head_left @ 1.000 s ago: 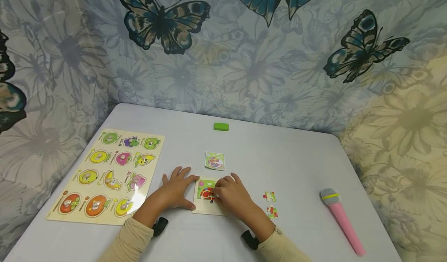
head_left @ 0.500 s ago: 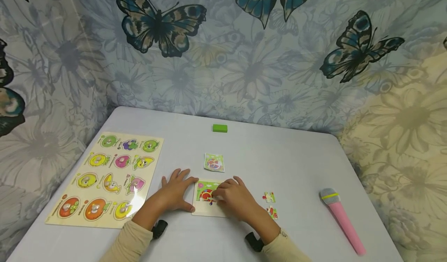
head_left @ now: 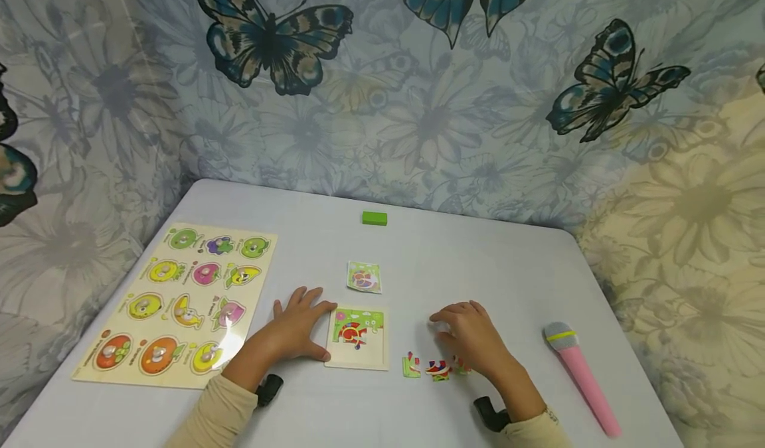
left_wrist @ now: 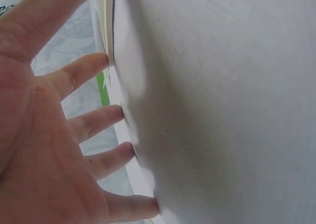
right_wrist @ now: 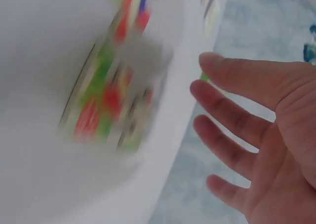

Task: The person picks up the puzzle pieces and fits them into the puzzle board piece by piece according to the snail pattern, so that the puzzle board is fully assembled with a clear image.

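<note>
A small square wooden puzzle board (head_left: pixel 357 356) lies on the white table, its upper part filled with red and green pieces and its lower part bare wood. My left hand (head_left: pixel 299 328) is spread at the board's left side, thumb and index fingertip at its edge. In the left wrist view the straight fingers (left_wrist: pixel 96 120) rest on the table. My right hand (head_left: pixel 475 338) hovers over loose jigsaw pieces (head_left: pixel 438 370), fingers relaxed and nothing between them. Another jigsaw piece (head_left: pixel 411 366) lies nearer the board. Blurred pieces (right_wrist: pixel 106 100) appear below the hand in the right wrist view.
A large fruit peg board (head_left: pixel 173 289) lies at the left. Beyond the small board are a picture card (head_left: pixel 364 277) and a green block (head_left: pixel 374 218). At the right lies a pink toy microphone (head_left: pixel 582 378). A butterfly-patterned wall (head_left: pixel 382 116) backs the table.
My right hand has left the puzzle board and moved right, over the loose pieces, uncovering the board's right half. The left hand stays at the board's edge.
</note>
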Action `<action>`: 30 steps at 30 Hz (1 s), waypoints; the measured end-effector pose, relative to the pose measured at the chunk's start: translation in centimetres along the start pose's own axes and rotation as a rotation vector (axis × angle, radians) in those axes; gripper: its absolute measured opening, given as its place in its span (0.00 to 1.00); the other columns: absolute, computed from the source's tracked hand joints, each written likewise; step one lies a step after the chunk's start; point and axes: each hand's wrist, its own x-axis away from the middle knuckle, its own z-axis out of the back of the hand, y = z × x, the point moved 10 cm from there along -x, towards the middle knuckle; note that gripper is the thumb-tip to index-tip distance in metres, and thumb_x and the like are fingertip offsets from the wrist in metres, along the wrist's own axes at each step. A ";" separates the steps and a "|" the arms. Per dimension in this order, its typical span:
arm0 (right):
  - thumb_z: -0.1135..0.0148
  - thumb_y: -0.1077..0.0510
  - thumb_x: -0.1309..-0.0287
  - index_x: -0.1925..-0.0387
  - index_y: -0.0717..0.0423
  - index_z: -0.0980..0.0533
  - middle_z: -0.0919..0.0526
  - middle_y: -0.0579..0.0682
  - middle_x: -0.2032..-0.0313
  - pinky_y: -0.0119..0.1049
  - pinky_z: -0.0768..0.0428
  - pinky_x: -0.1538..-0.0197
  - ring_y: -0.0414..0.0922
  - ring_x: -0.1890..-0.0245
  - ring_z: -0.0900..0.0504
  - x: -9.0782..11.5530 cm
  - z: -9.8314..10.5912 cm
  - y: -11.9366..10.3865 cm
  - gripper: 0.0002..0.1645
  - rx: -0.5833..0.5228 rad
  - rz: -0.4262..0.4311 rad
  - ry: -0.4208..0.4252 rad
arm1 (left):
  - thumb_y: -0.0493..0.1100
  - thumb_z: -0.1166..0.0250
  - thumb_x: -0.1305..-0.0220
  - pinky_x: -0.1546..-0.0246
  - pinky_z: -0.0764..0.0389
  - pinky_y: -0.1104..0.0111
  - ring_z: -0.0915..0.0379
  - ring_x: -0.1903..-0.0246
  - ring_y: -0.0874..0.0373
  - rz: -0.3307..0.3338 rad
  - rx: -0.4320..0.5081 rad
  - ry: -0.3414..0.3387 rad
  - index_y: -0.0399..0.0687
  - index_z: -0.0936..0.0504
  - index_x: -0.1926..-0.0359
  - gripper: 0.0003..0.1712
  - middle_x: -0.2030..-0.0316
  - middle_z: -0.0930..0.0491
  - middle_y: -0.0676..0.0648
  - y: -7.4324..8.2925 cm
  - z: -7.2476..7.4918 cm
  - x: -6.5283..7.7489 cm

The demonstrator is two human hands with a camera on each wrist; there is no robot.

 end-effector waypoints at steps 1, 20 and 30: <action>0.23 0.62 0.57 0.61 0.50 0.15 0.14 0.47 0.58 0.62 0.34 0.38 0.52 0.50 0.20 0.3 0.1 0.7 0.16 0.009 -0.009 0.004 | 0.52 0.18 0.64 0.42 0.57 0.24 0.58 0.28 0.34 -0.001 0.001 0.001 0.53 0.27 0.36 0.49 0.29 0.43 0.38 0.0 0.0 0.0; 0.23 0.66 0.60 0.65 0.51 0.15 0.14 0.47 0.59 0.61 0.31 0.40 0.52 0.50 0.19 2.2 -0.8 4.5 0.16 0.037 -0.069 -0.034 | 0.52 0.17 0.65 0.42 0.55 0.24 0.57 0.29 0.34 -0.005 -0.014 0.009 0.53 0.26 0.37 0.50 0.29 0.42 0.38 0.1 0.1 -0.1; 0.23 0.67 0.60 0.65 0.51 0.15 0.14 0.47 0.59 0.61 0.32 0.39 0.52 0.50 0.19 2.0 -1.0 4.6 0.17 0.041 -0.082 -0.038 | 0.52 0.17 0.66 0.43 0.55 0.24 0.55 0.29 0.32 -0.014 -0.005 0.014 0.52 0.26 0.37 0.50 0.30 0.42 0.37 0.3 0.2 0.1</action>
